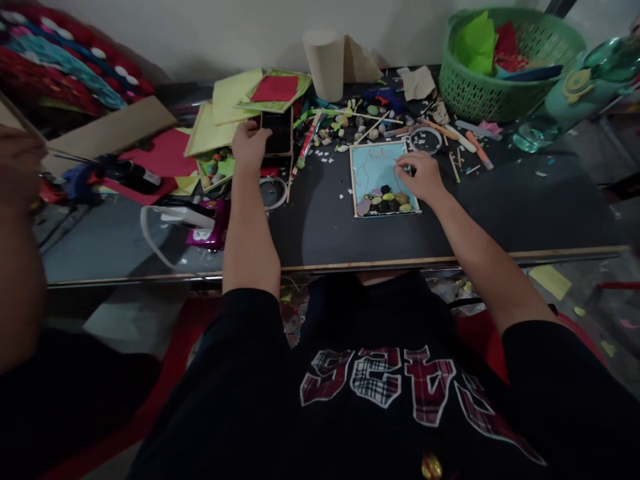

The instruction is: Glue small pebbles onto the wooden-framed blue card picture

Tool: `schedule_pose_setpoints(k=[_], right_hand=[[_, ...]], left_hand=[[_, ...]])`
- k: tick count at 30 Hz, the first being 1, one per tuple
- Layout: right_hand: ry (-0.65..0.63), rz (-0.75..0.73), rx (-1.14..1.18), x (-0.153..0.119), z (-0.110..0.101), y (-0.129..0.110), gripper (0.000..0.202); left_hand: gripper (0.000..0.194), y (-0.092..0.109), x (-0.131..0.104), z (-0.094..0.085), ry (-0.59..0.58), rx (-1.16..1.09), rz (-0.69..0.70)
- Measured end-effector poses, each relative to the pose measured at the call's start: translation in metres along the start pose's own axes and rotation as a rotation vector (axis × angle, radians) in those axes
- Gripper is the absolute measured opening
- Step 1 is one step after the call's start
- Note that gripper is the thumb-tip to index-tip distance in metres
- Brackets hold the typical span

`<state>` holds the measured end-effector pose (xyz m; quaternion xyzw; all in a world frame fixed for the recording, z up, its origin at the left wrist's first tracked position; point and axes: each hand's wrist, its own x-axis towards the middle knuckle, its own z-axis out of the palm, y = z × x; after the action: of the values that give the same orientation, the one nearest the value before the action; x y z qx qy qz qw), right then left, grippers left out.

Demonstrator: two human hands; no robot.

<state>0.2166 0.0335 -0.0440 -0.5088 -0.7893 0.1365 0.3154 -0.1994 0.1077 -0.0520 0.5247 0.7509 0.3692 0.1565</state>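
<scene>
My left hand [249,145] is at the left edge of a dark, flat phone [278,133] with a brownish rim. Its thumb lies over the dark face and the other fingers curl at the side, closed on the edge. A light blue picture panel [373,167] in a thin stick frame lies flat before me, with faint drawn lines on it. Pebbles [385,200] in black, yellow and lilac fill its lower part. Over the panel's right edge, my right hand [421,176] has thumb and forefinger pinched together; whatever is between them is too small to make out.
Rolls of tape [425,140], loose stones, sticks and scraps litter the table's back. A green basket [470,93] and a bottle [555,110] stand right, a paper cup [325,67] at the wall. Left are a purple device [213,223] with a cable and another person's arm [17,267].
</scene>
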Motion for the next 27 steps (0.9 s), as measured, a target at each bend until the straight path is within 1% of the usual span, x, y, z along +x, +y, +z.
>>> schedule_pose_setpoints(k=[1,2,3,5,6,8,9,11,13,15,17,19,22,24,27], right_hand=[[0.003,-0.001,-0.005,0.0,0.001,0.001,0.011],[0.008,-0.005,-0.008,0.0,0.001,0.002,0.01],[0.012,-0.01,-0.01,0.001,0.002,0.003,0.01],[0.015,-0.019,-0.014,0.001,0.003,0.005,0.009],[0.014,-0.022,-0.017,0.002,0.004,0.005,0.009],[0.009,-0.024,-0.025,0.002,0.004,0.006,0.009],[0.005,-0.025,-0.027,0.002,0.004,0.007,0.01],[-0.003,-0.033,-0.019,0.002,0.004,0.007,0.01],[0.001,-0.041,-0.002,0.002,0.005,0.006,0.012],[0.012,-0.044,0.009,0.002,0.007,0.006,0.013],[0.019,-0.042,0.01,0.002,0.008,0.007,0.013],[0.015,-0.044,0.008,0.002,0.008,0.007,0.013],[0.009,-0.053,-0.006,0.001,0.008,0.007,0.014],[0.012,-0.06,-0.019,0.0,0.008,0.006,0.016],[0.019,-0.072,-0.018,-0.001,0.009,0.006,0.016]], left_hand=[[0.043,0.008,-0.006,-0.002,0.048,-0.069,-0.087],[0.042,0.015,-0.013,-0.005,0.072,-0.076,-0.091],[0.039,0.022,-0.019,-0.007,0.072,-0.037,-0.059],[0.033,0.033,-0.031,-0.012,0.035,0.072,-0.017],[0.035,0.036,-0.035,-0.014,0.057,0.111,-0.009],[0.042,0.04,-0.043,-0.015,0.135,0.151,-0.008],[0.044,0.041,-0.046,-0.016,0.155,0.16,-0.011],[0.042,0.041,-0.052,-0.017,0.134,0.182,-0.018],[0.04,0.042,-0.057,-0.016,0.124,0.223,0.006],[0.048,0.047,-0.06,-0.015,0.152,0.263,0.033],[0.06,0.054,-0.06,-0.01,0.133,0.285,0.007],[0.074,0.063,-0.055,-0.003,0.091,0.304,-0.061],[0.088,0.075,-0.042,0.009,0.117,0.319,-0.12],[0.091,0.08,-0.033,0.015,0.136,0.311,-0.14],[0.092,0.083,-0.026,0.019,0.135,0.335,-0.171]])
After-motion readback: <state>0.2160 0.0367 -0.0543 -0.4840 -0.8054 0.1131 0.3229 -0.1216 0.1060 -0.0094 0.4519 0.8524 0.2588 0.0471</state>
